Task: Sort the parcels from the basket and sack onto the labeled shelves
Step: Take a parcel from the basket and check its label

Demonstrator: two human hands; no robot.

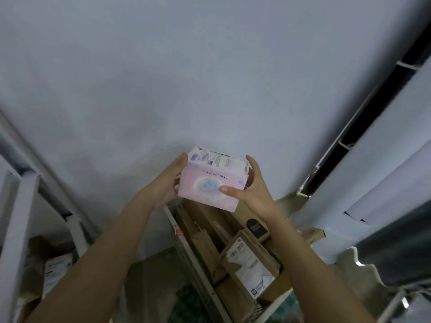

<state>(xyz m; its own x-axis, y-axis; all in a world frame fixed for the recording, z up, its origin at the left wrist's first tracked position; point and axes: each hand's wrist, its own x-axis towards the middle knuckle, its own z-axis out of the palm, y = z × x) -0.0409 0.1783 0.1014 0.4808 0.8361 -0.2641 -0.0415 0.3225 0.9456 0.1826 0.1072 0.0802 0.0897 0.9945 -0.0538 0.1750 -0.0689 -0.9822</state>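
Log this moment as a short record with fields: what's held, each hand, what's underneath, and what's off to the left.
held item: pink box with a white shipping label on its top face
left hand: left hand grips the box's left side
right hand: right hand grips the right side, thumb on the front face
below: brown cardboard parcels packed together, some with labels
left side: white metal shelf frame holding a labeled parcel
label text: too blurred to read

pink parcel [210, 180] label: blurred | left shelf [14, 229]: cut off
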